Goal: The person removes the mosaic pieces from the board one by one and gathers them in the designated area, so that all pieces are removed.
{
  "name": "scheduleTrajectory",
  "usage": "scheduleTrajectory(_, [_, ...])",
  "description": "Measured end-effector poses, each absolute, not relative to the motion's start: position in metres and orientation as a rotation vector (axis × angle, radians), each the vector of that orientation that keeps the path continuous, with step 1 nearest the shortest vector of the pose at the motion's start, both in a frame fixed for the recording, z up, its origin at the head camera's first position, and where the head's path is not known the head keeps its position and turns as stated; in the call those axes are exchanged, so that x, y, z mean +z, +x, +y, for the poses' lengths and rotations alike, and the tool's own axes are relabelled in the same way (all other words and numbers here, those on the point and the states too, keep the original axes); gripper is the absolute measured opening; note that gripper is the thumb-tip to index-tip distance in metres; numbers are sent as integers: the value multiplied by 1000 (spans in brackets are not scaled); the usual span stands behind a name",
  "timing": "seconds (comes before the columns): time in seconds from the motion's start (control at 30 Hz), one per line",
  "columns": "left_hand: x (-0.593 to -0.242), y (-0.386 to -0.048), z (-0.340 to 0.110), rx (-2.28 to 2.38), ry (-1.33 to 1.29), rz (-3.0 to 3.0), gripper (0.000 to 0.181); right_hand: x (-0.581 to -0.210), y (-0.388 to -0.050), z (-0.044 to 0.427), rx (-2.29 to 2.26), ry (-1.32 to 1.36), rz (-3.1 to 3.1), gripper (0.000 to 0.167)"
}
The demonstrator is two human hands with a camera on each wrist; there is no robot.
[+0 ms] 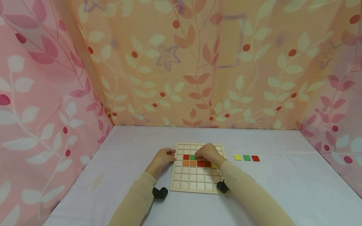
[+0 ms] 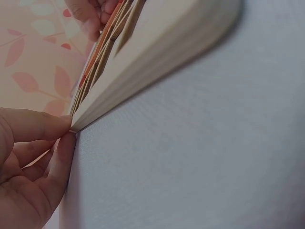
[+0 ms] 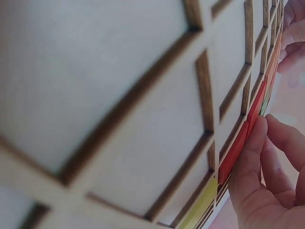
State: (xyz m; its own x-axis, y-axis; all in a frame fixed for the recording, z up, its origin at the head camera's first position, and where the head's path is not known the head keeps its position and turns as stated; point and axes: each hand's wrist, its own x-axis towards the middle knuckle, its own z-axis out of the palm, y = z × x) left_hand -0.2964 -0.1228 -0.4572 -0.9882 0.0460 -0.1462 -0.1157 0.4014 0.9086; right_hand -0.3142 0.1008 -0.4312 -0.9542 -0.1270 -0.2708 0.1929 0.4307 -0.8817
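The left hand (image 1: 163,160) pinches the left edge of a wooden grid board (image 1: 181,185); the left wrist view shows the thumb and a finger of this hand (image 2: 33,162) at the board's corner (image 2: 157,52). Above the grid, the right hand (image 1: 210,153) has its thumb and forefinger together at a green tile (image 1: 193,157), right of a red tile (image 1: 186,157). In the right wrist view these fingertips of the right hand (image 3: 269,176) meet by the green tile (image 3: 266,101); its exact seating cannot be told. Orange, red and yellow tiles fill the row below.
Right of the board lie a yellow tile (image 1: 237,157), a green tile (image 1: 247,158) and a red tile (image 1: 255,158) on the white-covered table (image 1: 135,138). Black devices sit at both wrists. Floral cloth (image 1: 198,62) hangs behind and at both sides.
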Motion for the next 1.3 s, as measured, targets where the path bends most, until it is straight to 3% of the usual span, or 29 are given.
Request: scheduleTrajectory(1.3, [-457, -295, -122, 1616, -54, 2541, 37, -430, -310, 96, -1485, 1, 2503, 11])
